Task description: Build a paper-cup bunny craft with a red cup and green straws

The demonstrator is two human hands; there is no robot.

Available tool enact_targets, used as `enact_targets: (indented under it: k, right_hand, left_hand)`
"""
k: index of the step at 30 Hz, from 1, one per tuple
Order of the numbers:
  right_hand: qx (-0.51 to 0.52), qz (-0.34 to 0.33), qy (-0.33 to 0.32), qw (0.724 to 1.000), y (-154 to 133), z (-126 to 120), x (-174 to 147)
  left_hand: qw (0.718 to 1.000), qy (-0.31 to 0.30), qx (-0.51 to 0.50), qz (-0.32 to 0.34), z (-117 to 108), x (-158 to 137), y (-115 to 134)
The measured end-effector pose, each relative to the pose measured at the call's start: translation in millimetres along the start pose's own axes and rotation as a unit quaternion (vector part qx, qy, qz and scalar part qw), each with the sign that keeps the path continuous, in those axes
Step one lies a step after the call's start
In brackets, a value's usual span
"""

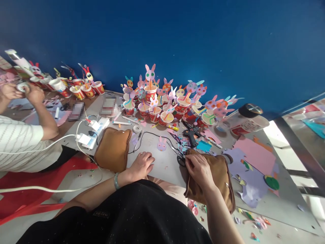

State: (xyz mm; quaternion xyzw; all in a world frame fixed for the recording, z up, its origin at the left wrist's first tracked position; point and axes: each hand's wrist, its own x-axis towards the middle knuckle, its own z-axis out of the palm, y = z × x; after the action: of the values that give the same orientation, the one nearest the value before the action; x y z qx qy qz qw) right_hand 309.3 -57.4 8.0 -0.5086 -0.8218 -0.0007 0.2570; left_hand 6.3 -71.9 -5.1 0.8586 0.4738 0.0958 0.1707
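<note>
Holds the hands well apart, reaching in with the left forearm (88,193) from one side and the right forearm (220,213) from the other. Rests the left hand (143,166) at the near edge of the tabletop (149,145), back up, relaxed, part-curled, free of any grip. Bends the right hand (200,169), back up, over the right brown pad (221,178), beside the scissors (179,157); cannot tell whether gripping the handles. Can count one flat paper rabbit face (161,145), one pair of scissors, one glue gun (191,137), two brown pads including the left brown pad (113,149); cannot count the overlapping paper cups (151,94). See the rabbit face on the tabletop, between the hands but farther in, with ears and long axis toward the blue wall (162,34). See scissors slanting, with blades aimed away and leftward
</note>
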Motion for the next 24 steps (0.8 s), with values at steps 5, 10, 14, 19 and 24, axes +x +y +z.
enact_targets:
  k: [5,10,14,19,24]
  right_hand:
    - [-0.002,-0.005,-0.018,1.0,9.4,1.0,5.2]
    - [-0.065,0.086,-0.106,0.988,34.6,-8.0,26.5]
    - [-0.128,0.198,-0.189,0.953,49.2,-6.3,56.3]
    - [-0.188,0.278,-0.169,0.927,47.4,10.3,83.5]
    - [-0.174,0.311,-0.174,0.918,46.3,13.9,90.1]
  left_hand:
    - [1.0,-0.028,0.011,0.004,-5.8,1.9,2.1]
    - [0.999,-0.027,0.019,0.01,-5.7,0.6,2.7]
    - [0.999,-0.025,0.021,0.009,-3.5,1.8,1.5]
    - [1.0,-0.019,0.02,0.007,0.9,4.1,-0.3]
    - [1.0,-0.016,0.022,0.006,2.2,4.3,-0.3]
